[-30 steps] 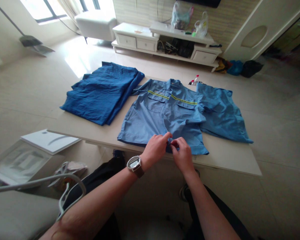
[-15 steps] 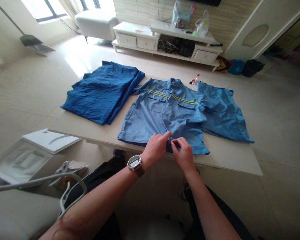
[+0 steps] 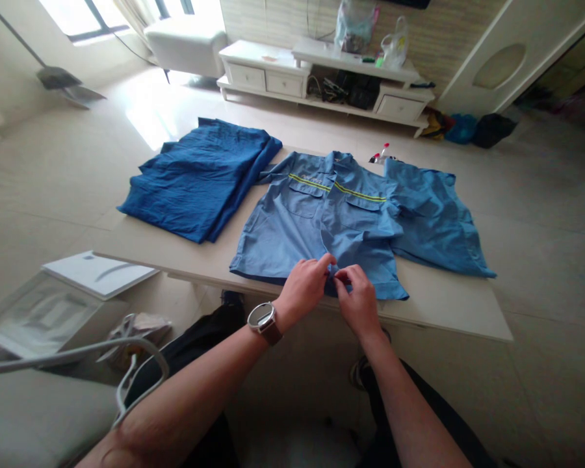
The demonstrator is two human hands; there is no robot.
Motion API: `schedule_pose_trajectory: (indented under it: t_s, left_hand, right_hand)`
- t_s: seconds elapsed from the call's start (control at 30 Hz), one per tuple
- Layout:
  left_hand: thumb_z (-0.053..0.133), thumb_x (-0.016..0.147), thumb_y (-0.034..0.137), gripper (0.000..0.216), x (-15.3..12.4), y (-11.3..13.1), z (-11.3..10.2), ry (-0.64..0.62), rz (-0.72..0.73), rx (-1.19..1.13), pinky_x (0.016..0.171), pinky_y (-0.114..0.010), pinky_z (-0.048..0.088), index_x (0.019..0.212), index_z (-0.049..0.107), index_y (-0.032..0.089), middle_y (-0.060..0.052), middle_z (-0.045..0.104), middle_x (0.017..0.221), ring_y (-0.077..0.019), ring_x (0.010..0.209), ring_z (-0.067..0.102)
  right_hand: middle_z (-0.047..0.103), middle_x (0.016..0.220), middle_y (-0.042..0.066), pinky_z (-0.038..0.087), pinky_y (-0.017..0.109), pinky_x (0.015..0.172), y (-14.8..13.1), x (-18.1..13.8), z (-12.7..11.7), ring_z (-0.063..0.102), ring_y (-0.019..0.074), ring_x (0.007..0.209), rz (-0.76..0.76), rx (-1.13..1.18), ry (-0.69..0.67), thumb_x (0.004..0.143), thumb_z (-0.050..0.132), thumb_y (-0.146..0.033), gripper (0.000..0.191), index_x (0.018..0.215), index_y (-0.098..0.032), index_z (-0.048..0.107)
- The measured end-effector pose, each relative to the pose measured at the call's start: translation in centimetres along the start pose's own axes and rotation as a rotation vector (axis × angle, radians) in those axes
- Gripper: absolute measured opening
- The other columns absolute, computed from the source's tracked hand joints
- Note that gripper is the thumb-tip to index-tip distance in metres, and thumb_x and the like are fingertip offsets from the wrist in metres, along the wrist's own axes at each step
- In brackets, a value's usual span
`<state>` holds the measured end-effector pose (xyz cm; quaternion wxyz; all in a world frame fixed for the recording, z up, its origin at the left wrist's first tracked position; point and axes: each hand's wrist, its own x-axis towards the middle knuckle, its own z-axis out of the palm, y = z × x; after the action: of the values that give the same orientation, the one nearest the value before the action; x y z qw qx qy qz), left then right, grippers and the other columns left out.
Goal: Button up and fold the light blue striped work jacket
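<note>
Both your left hand (image 3: 306,286) and right hand (image 3: 358,300) pinch the light blue shirt (image 3: 322,224) hem at six o'clock; keep the plackets aligned, flat on the counter (image 3: 448,305).

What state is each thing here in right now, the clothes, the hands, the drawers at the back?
Light blue shirt: spread flat on the table, front placket pinched at the hem.
Left hand: pinching the shirt's hem.
Right hand: pinching the same spot.
Dark blue garment: folded, lying flat.
Second light blue garment: lying loosely.
Cabinet drawers: closed.
</note>
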<state>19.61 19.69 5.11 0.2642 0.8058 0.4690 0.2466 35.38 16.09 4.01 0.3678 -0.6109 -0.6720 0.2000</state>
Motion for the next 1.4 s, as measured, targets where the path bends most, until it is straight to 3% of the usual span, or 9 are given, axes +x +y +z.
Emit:
schedule_pose_trajectory:
  t_s: [0.3, 0.43, 0.57, 0.6, 0.67, 0.73, 0.83, 1.0, 1.4]
  left_hand:
    - [0.049, 0.094, 0.011, 0.031, -0.1, -0.1, 0.2, 0.032, 0.004, -0.072, 0.089, -0.035, 0.046, 0.121, 0.057, 0.024, -0.002, 0.076, 0.099, -0.0214, 0.099, 0.070]
    - [0.052, 0.091, 0.009, 0.033, 0.0, 0.1, 0.1, 0.051, -0.011, -0.124, 0.091, -0.036, 0.045, 0.120, 0.058, 0.023, -0.002, 0.076, 0.100, -0.0209, 0.098, 0.070]
    - [0.061, 0.081, 0.011, 0.016, -0.6, 1.5, -0.2, 0.239, -0.109, -0.188, 0.087, -0.034, 0.043, 0.094, 0.062, 0.021, -0.004, 0.072, 0.098, -0.0210, 0.097, 0.064]
    - [0.062, 0.081, 0.015, 0.006, -0.8, 2.0, -0.2, 0.294, -0.166, -0.251, 0.080, -0.032, 0.043, 0.084, 0.060, 0.020, -0.003, 0.070, 0.089, -0.0195, 0.088, 0.062]
    - [0.062, 0.084, 0.026, 0.020, -1.4, 2.8, 0.3, 0.322, -0.307, -0.461, 0.065, -0.029, 0.038, 0.067, 0.053, 0.020, 0.000, 0.059, 0.067, -0.0151, 0.067, 0.054]
    - [0.060, 0.087, 0.037, 0.033, -1.8, 3.2, 1.2, 0.207, -0.449, -0.721, 0.057, -0.028, 0.034, 0.060, 0.053, 0.020, 0.002, 0.051, 0.055, -0.0125, 0.054, 0.046]
    - [0.067, 0.079, 0.045, 0.031, -1.5, 3.0, 2.6, 0.048, -0.642, -1.091, 0.058, -0.028, 0.041, 0.069, 0.066, 0.016, -0.003, 0.063, 0.062, -0.0148, 0.058, 0.056]
    - [0.083, 0.062, 0.040, 0.033, 0.0, 2.5, 3.1, 0.191, -0.787, -1.583, 0.069, -0.027, 0.050, 0.079, 0.073, 0.014, -0.006, 0.072, 0.081, -0.0168, 0.077, 0.065]
    - [0.083, 0.069, 0.020, 0.015, 0.2, 2.4, 2.0, 0.274, -0.860, -1.488, 0.074, -0.028, 0.053, 0.066, 0.072, 0.009, -0.007, 0.071, 0.069, -0.0132, 0.067, 0.063]
  right_hand:
    - [0.065, 0.110, 0.010, 0.049, 0.043, 0.097, 0.1, -0.1, 0.3, 0.060, 0.0264, 0.111, -0.063, 0.004, 0.094, 0.094, 0.049, -0.019, 0.011, 0.090, -0.023, 0.058]
    - [0.067, 0.104, 0.008, 0.052, 0.040, 0.090, 0.2, -0.1, 0.6, 0.064, 0.0237, 0.102, -0.047, 0.060, 0.075, 0.094, 0.048, -0.017, 0.011, 0.093, -0.023, 0.057]
    - [0.067, 0.105, 0.009, 0.053, 0.040, 0.090, 0.2, 0.0, 0.3, 0.064, 0.0238, 0.103, -0.030, 0.066, 0.120, 0.094, 0.049, -0.019, 0.009, 0.094, -0.023, 0.057]
    - [0.067, 0.105, 0.009, 0.053, 0.041, 0.090, 0.2, 0.0, 0.2, 0.064, 0.0239, 0.102, -0.021, 0.061, 0.141, 0.095, 0.050, -0.020, 0.008, 0.094, -0.023, 0.057]
    - [0.067, 0.104, 0.010, 0.054, 0.041, 0.088, 0.2, 0.1, 0.0, 0.065, 0.0241, 0.102, -0.003, 0.051, 0.181, 0.095, 0.051, -0.020, 0.007, 0.094, -0.022, 0.058]
    - [0.067, 0.104, 0.010, 0.054, 0.040, 0.087, 0.2, 0.2, -0.2, 0.065, 0.0240, 0.100, 0.014, 0.048, 0.206, 0.095, 0.052, -0.022, 0.006, 0.093, -0.022, 0.058]
    - [0.068, 0.104, 0.009, 0.054, 0.040, 0.086, 0.2, 0.2, -0.3, 0.065, 0.0238, 0.100, 0.024, 0.051, 0.211, 0.096, 0.053, -0.024, 0.006, 0.094, -0.022, 0.059]
    - [0.066, 0.102, 0.009, 0.054, 0.040, 0.085, 0.1, 0.1, -0.1, 0.064, 0.0233, 0.099, -0.001, 0.065, 0.181, 0.096, 0.053, -0.023, 0.005, 0.094, -0.023, 0.058]
    - [0.065, 0.103, 0.008, 0.055, 0.039, 0.087, -0.1, 0.0, 0.1, 0.064, 0.0221, 0.101, -0.058, 0.072, 0.134, 0.096, 0.052, -0.022, 0.008, 0.095, -0.023, 0.060]
